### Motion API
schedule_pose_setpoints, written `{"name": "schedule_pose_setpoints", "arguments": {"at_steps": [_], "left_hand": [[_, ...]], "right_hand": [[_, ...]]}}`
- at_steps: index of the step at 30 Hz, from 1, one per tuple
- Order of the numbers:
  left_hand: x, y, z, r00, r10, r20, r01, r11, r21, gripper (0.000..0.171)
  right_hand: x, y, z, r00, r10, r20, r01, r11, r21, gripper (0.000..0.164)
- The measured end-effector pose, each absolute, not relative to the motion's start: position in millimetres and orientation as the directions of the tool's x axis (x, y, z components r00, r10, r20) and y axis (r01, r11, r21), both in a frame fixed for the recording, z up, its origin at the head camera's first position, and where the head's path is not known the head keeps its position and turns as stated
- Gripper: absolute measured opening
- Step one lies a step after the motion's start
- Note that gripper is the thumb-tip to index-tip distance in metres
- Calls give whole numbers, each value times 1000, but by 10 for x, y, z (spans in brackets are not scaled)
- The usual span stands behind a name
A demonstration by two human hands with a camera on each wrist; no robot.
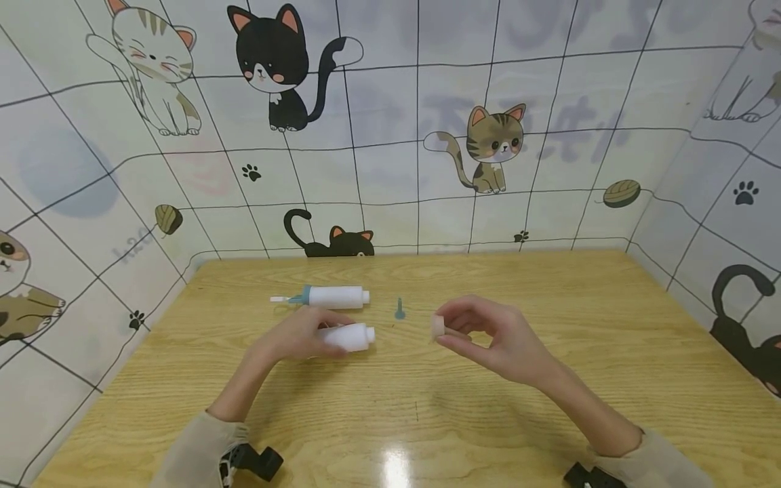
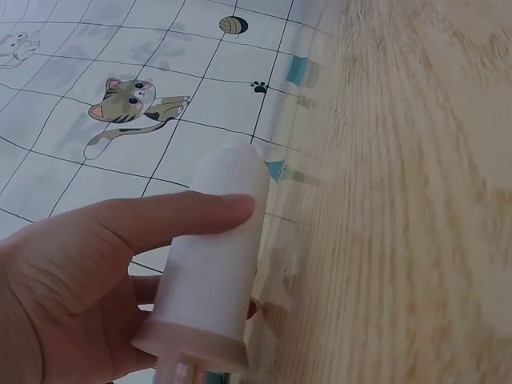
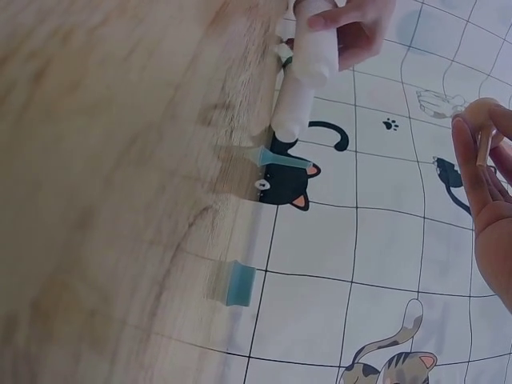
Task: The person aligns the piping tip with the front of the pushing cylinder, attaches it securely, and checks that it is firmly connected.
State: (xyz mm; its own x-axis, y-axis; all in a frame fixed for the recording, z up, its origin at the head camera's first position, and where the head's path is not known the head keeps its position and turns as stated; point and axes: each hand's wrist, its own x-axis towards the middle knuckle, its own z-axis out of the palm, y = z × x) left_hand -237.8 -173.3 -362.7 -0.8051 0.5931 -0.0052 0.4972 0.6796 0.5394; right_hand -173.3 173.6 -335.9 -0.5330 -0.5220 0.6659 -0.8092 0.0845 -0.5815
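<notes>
My left hand (image 1: pixel 299 333) grips a white plastic bottle (image 1: pixel 349 337) lying nearly level, its narrow neck facing right. In the left wrist view, the thumb crosses the bottle (image 2: pixel 210 272), and a pinkish-beige collar (image 2: pixel 192 342) rings its other end. My right hand (image 1: pixel 503 339) pinches a small beige cap (image 1: pixel 438 327) between thumb and fingertips, apart from the bottle's neck. Just behind the left hand lies a second white bottle (image 1: pixel 337 297) with a teal collar (image 1: pixel 306 295) and a thin white-tipped stem. A teal cone-based piece with a slim stem (image 1: pixel 399 310) stands between the hands.
A short teal cap (image 3: pixel 240 283) sits on the wooden table (image 1: pixel 390 393), showing in both wrist views and hidden behind the right hand in the head view. White cat-patterned sheeting (image 1: pixel 390 169) encloses the back and both sides of the table.
</notes>
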Motion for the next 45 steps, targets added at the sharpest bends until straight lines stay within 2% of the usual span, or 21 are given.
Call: {"name": "schedule_pose_setpoints", "arguments": {"at_steps": [15, 26, 33, 45], "left_hand": [[-2267, -1577, -3498, -715, 666, 213, 664, 551, 506, 47], [-2131, -1420, -3356, -690, 680, 247, 668, 466, 580, 47], [-2052, -1337, -3297, -623, 722, 302, 721, 379, 580, 48], [-1937, -1239, -3199, -540, 756, 370, 788, 298, 539, 49]], "right_hand": [[-1749, 1756, -3372, -560, -518, 647, -796, 120, -593, 38], [-1738, 1743, -3354, -589, -528, 612, -772, 143, -620, 36], [-1727, 1724, -3355, -597, -531, 601, -765, 153, -625, 34], [-1720, 1683, -3382, -548, -550, 630, -800, 124, -587, 36]]}}
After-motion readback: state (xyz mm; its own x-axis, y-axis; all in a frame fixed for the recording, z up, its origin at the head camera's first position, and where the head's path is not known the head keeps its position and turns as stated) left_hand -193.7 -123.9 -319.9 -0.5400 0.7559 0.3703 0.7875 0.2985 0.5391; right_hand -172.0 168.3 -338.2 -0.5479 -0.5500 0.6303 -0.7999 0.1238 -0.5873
